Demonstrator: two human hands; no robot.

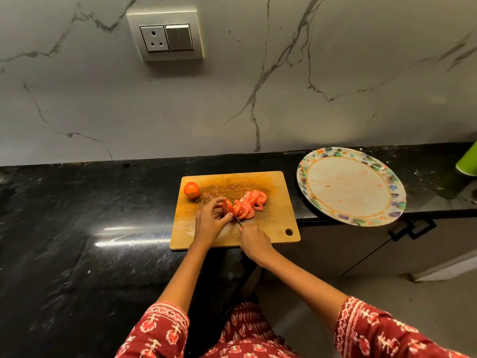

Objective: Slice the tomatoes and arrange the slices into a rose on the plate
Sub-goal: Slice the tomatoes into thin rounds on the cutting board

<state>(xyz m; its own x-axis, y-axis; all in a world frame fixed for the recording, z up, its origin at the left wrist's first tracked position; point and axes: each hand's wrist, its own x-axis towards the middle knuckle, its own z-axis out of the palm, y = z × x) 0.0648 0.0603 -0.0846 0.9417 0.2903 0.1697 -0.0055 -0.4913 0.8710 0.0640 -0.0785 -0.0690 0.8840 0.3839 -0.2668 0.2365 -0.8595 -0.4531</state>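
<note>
On the wooden cutting board (273, 223) my left hand (209, 221) pinches the remaining end piece of a tomato (227, 206) between fingers and thumb. My right hand (254, 242) grips a knife (238, 220), its blade at the cut face of that piece. Several cut tomato slices (251, 202) lie fanned out just right of the blade. A whole tomato (191, 190) sits at the board's far left corner. The round plate (351, 186) with a patterned rim stands right of the board, holding only juice smears.
The board lies on a black stone counter (77, 228) against a marble wall with a socket and switch panel (166, 34). The plate overhangs the counter's front edge. A green container (468, 162) stands at the far right. Below right are a cabinet handle (413, 228) and floor.
</note>
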